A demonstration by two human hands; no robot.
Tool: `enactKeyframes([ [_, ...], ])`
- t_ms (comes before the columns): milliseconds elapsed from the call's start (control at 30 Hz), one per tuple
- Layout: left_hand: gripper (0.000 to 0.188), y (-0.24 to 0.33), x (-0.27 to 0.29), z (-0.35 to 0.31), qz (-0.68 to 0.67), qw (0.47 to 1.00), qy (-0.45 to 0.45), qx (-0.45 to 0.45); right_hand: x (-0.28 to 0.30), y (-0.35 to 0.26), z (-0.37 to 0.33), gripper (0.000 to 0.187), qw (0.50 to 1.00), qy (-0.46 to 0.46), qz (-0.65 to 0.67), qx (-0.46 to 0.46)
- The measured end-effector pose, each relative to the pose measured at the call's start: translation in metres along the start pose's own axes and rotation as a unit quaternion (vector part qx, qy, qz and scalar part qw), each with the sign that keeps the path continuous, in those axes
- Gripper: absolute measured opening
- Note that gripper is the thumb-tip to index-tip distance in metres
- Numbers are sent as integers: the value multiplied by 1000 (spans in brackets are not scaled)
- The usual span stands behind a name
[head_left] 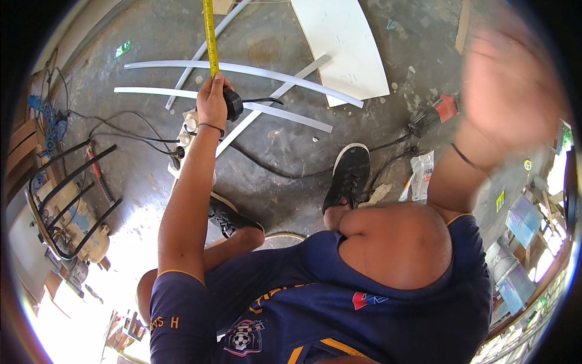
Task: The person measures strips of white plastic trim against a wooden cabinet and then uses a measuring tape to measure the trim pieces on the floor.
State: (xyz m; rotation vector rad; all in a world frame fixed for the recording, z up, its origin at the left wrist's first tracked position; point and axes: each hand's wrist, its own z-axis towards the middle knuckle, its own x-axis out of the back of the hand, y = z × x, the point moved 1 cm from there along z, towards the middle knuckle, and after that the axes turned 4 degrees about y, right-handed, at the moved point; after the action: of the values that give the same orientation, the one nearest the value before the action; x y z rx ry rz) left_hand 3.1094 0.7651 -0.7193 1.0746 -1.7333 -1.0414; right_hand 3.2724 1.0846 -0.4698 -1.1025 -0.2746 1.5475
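My left hand (212,104) is closed around a black tape measure (232,104), thumb near the mouth where the tape comes out. The yellow tape blade (210,37) runs out away from me and leaves the picture at the top edge. A black wrist strap hangs from the case. Raised at the upper right, my right hand (509,91) is smeared by motion, so its fingers and anything in them cannot be made out. Below the left hand lie several long white strips (242,70), crossing one another on the floor.
A white panel (345,48) lies at the far side. Near my right foot are a power tool with a red end (445,108) and a plastic packet (419,173). Black cords cross the floor to a white power strip (185,138). A tan tank (73,212) with black bars stands left.
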Motion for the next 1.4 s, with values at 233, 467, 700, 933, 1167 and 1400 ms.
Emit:
enactKeyframes([
  [233,35,9,10,1,41,998,0,-39,40,196,-82,11,875,170,-245,-381],
  [467,32,15,39,12,130,986,-43,-94,44,268,-135,23,687,-301,-640,-164],
  [700,34,57,82,17,263,955,-98,-98,79,237,-102,21,569,-387,-637,-347],
  [933,33,58,101,23,317,928,-182,-69,192,174,-75,23,442,-226,-823,-276],
  [1167,36,45,77,11,320,923,-206,-57,122,235,-88,40,594,-221,-754,-175],
  [1400,34,54,63,5,316,922,-222,-39,111,248,-67,24,555,-284,-743,-242],
])
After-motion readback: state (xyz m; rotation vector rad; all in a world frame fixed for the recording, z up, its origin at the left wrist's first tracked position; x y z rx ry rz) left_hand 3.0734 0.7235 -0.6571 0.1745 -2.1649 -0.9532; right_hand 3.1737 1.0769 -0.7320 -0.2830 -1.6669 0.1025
